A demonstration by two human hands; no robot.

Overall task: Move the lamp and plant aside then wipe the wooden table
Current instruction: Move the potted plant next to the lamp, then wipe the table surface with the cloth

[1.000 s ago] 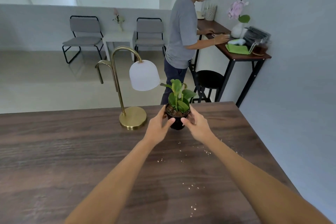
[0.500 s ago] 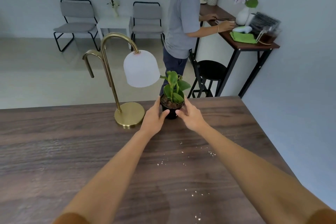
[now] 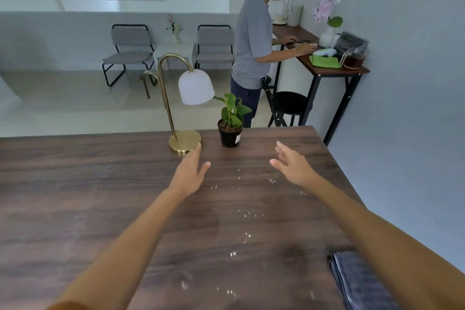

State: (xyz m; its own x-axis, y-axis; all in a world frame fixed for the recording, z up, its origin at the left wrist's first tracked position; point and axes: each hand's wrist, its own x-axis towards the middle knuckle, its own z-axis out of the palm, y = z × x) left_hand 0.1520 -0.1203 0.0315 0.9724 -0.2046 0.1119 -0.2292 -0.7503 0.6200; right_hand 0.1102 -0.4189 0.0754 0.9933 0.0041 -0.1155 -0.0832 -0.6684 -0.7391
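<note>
Potted plant (image 3: 230,126) parked at counter (image 3: 75,184) far edge, just beside brass lamp (image 3: 185,108). Left hand (image 3: 191,173) and right hand (image 3: 293,165): each grip splayed, empty. Next, fetch folded cloth (image 3: 359,282); sweep crumbs (image 3: 247,234) toward one edge.

Dark wooden table (image 3: 75,196), brass lamp (image 3: 185,142), potted plant (image 3: 230,133), white crumbs (image 3: 247,234), folded cloth (image 3: 357,282)

A single head-worn camera looks forward and down over the wooden table (image 3: 75,196), from close above its near edge. Both forearms reach away from the lens into the frame (wide-angle, so the edges bend). The far room and a side desk (image 3: 324,68) fill the upper part.
</note>
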